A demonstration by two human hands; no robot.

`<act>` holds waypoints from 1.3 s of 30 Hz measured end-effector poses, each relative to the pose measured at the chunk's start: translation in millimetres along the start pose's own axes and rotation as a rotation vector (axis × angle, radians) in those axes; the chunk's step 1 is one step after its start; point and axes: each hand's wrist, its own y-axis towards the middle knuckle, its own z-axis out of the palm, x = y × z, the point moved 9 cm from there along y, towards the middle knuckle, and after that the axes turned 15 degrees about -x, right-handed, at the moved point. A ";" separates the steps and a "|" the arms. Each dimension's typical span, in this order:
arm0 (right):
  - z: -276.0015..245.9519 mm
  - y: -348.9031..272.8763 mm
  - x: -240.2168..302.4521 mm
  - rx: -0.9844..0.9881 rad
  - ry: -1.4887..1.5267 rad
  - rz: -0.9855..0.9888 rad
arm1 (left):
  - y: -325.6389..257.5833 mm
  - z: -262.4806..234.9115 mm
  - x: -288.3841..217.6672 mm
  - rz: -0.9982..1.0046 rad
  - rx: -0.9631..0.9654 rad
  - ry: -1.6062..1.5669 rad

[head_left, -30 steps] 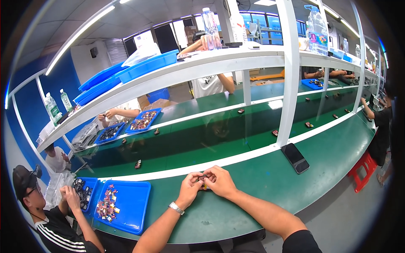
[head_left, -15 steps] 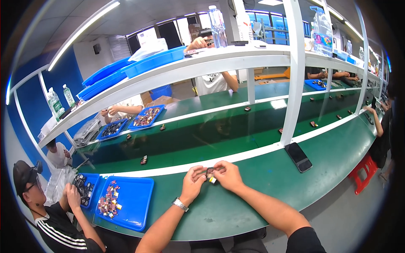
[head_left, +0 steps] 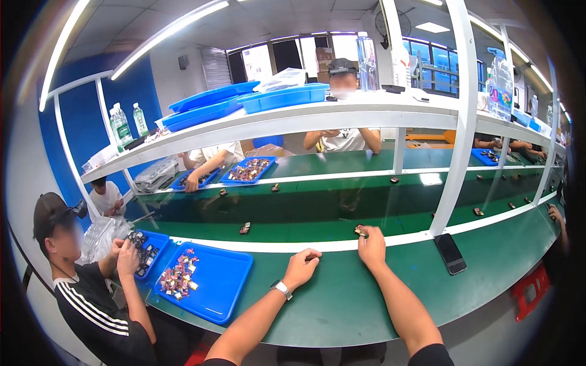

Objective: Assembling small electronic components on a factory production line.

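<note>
Over the white strip along the belt's near edge, my right hand pinches a small dark-red and yellow electronic part at its fingertips. The part is at the green conveyor belt's near side; whether it touches the belt I cannot tell. My left hand, with a metal watch on its wrist, rests over the green worktop. Its fingers are loosely curled, with a gap at the thumb and nothing visible in them. Further left lies a blue tray with a pile of similar small parts.
A black phone lies right of my hands, beside a white upright post. Similar parts, one nearby, sit along the belt. At left a co-worker handles things by a tray of black parts. An overhead shelf crosses the belt.
My hands have separated. The right hand has carried the small part forward and right to the belt's edge, while the left has let go of it. The view has shifted left.
</note>
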 end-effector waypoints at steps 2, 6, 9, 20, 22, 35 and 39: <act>-3.3 -33.6 24.3 0.154 0.125 -0.014 | 14.7 -14.7 -2.1 0.058 -0.050 0.140; -17.8 -39.4 67.4 0.302 0.226 -0.024 | 81.2 -59.0 -6.8 0.261 -0.247 0.497; -12.3 -35.4 73.3 0.313 0.246 -0.052 | 125.0 -118.5 40.9 0.166 -0.332 0.927; -5.2 -31.3 60.7 0.354 0.170 -0.140 | 142.6 -175.4 114.9 -0.198 -0.458 1.073; -3.6 -30.5 61.8 0.351 0.176 -0.154 | 141.9 -177.7 116.7 -0.172 -0.505 1.047; -7.5 -36.1 70.7 0.422 0.257 -0.099 | -2.8 30.3 -59.9 0.548 0.148 0.427; 3.9 -51.0 71.3 0.577 0.247 -0.117 | -12.5 33.0 -56.4 0.491 0.278 0.347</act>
